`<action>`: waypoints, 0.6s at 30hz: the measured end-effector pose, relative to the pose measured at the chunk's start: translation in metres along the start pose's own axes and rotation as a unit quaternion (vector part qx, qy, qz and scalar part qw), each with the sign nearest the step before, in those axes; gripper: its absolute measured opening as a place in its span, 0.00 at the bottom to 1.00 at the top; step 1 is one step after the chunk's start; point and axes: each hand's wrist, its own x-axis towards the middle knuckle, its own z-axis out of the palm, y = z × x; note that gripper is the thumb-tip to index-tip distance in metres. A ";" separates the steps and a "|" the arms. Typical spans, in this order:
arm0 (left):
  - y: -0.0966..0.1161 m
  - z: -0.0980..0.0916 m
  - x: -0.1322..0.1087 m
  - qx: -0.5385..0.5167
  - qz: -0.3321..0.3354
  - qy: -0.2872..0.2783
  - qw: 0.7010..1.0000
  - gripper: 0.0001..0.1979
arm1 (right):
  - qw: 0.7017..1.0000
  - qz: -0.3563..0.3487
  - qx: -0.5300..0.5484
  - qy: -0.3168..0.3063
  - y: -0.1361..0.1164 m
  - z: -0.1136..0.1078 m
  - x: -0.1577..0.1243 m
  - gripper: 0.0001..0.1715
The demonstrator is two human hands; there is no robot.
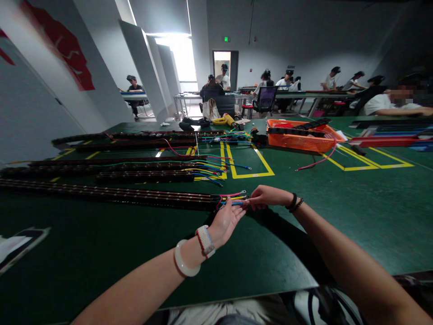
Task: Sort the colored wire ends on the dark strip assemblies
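A long dark cable bundle (135,192) stretches from the left edge to the middle of the table. Pink, yellow and blue wires with metal ring terminals come out of its right end. My left hand (227,221) is palm up beneath these ends, fingers stretched and thumb apart. The blue wire (233,203) lies along its fingers. My right hand (269,197) is closed in a pinch at the blue wire's tip, touching my left fingertips. The pinched tip itself is hidden. The pink wire (233,194) passes just behind my left thumb.
More cable bundles (118,167) with coloured wire ends lie beyond on the green table (338,216), marked with yellow tape. An orange basket (297,142), a yellow heat gun (225,120) and a loose red wire (314,164) are farther back. Several people sit at far benches.
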 end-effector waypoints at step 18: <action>-0.007 0.008 -0.022 0.295 -0.065 -0.154 0.941 0.20 | 0.990 0.061 -0.081 0.103 -0.001 0.019 0.007 0.34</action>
